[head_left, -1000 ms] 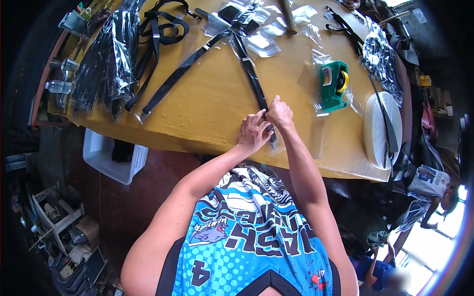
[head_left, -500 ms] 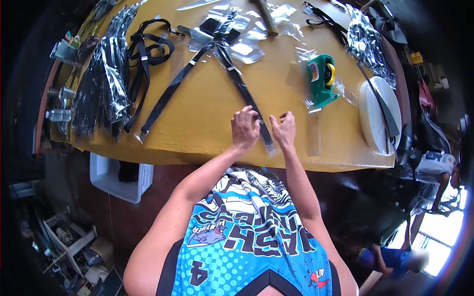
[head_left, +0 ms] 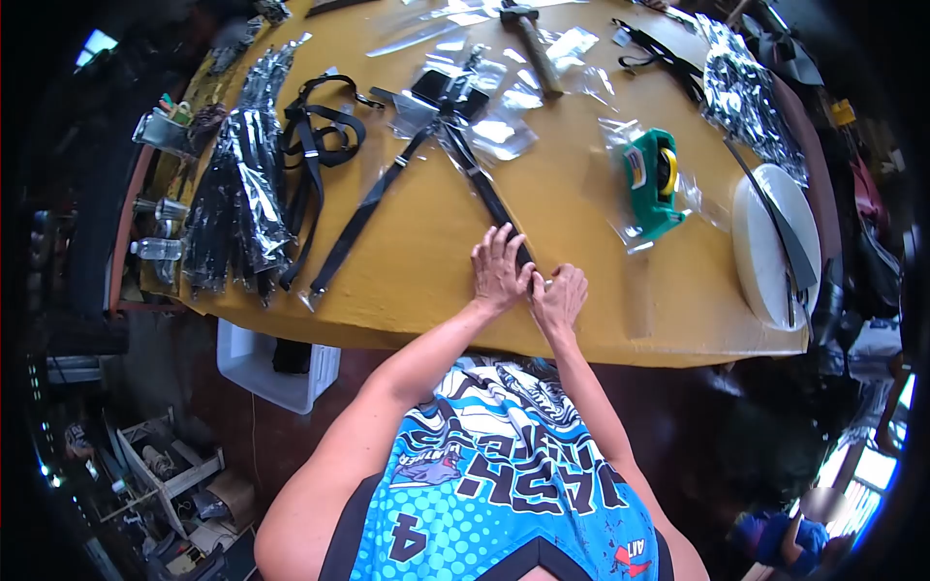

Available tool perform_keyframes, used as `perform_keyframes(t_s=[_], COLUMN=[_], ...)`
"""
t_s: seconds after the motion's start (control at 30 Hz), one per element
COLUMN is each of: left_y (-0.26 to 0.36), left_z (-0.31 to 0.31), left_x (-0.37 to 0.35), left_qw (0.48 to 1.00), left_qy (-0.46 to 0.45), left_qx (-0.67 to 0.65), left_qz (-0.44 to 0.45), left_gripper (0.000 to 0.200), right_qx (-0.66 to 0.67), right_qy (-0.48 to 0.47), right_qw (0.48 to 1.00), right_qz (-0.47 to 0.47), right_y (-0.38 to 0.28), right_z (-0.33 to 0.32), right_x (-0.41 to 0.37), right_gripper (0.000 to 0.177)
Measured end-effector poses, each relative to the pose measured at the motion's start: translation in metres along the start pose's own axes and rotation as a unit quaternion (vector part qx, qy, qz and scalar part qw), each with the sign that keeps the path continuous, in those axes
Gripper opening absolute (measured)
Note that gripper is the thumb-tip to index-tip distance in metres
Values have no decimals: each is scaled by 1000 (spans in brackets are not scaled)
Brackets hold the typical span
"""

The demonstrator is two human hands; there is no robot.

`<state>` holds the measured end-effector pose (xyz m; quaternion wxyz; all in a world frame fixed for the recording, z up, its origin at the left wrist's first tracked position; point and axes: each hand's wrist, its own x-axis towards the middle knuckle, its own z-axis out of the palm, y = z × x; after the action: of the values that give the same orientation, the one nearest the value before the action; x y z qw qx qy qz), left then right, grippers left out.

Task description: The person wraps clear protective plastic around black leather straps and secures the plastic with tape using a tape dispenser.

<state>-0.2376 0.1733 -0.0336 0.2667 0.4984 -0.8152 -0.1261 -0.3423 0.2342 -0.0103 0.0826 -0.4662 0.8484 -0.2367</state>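
Spread in a V across the table is a pair of black suspenders (head_left: 364, 224), its straps partly sleeved in clear plastic with metal adjusters. My left hand (head_left: 501, 268) lies over the nearer part of the right-hand strap, fingers stretched along it. Just beside it, at that strap's near end, my right hand (head_left: 560, 298) has its fingers curled in a pinch. The strap end is mostly hidden by the hands. Clear plastic pieces (head_left: 504, 136) lie around the dark joined middle of the suspenders.
A green tape dispenser (head_left: 651, 184) stands on the yellow tabletop (head_left: 426, 281), with a round whitish roll (head_left: 760, 257) farther right. A hammer (head_left: 535, 53) lies at the back. Left are plastic-wrapped black straps (head_left: 237, 194) and loose strapping (head_left: 310, 145). A white bin (head_left: 232, 360) sits below.
My right hand has come in to the strap's near end, its fingers curling. My left hand has flattened onto the strap. The whole view has shifted slightly.
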Motion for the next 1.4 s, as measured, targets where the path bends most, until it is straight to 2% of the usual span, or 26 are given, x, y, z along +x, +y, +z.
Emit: perform_keyframes(t_s=[0.3,0.37,0.5,0.6,0.7,0.77,0.8,0.83,0.87,0.9,0.97,1.0,1.07,1.1,1.17,1.3,1.4], left_y=[-3,-9,-30,-67,-118,-160,-177,-190,-211,-220,-235,-238,-245,-240,-222,-228,-231], left_z=[0,-1,-25,-52,-97,-130,-144,-156,-160,-167,-172,-172,-170,-173,-183,-172,-165], left_x=[0,4,16,24,27,13,1,-9,-22,-28,-31,-29,-23,-19,-12,-8,-3], left_qw=[999,993,987,989,982,975,970,971,978,985,991,991,982,982,983,983,977], left_qy=[8,12,29,72,125,123,115,78,42,32,8,11,-32,-28,-1,-17,-7], left_qx=[-25,-104,-120,-68,40,83,121,119,102,78,85,84,162,162,175,175,209], left_qz=[-24,-62,-99,-110,-135,-168,-177,-194,-179,-149,-105,-107,-91,-93,-54,-61,-34], left_gripper=[58,57,54,49,45,46,49,50,46,40,37,37,34,34,30,27,15], right_qx=[25,34,73,71,18,8,9,24,38,37,127,125,224,223,392,548,593], right_qy=[-80,-75,-60,-43,-20,-73,-69,-126,-185,-184,-230,-230,-374,-374,-440,-430,-423], right_qw=[996,997,995,996,999,997,997,990,978,978,961,962,895,896,801,709,678], right_qz=[-15,-14,-6,-19,-43,28,28,57,85,87,82,79,97,93,108,111,97], right_y=[9,15,5,-9,-21,-27,-28,-27,-25,-20,-13,-17,-27,-27,-26,-49,-62], right_z=[-11,-8,-15,-16,-15,-19,-18,-17,-16,-12,-4,-8,-19,-20,-21,-55,-68], right_x=[4,7,6,4,4,6,8,11,13,15,21,26,38,43,53,75,93], right_gripper=[29,28,32,39,44,46,46,45,44,44,38,38,30,30,26,20,20])
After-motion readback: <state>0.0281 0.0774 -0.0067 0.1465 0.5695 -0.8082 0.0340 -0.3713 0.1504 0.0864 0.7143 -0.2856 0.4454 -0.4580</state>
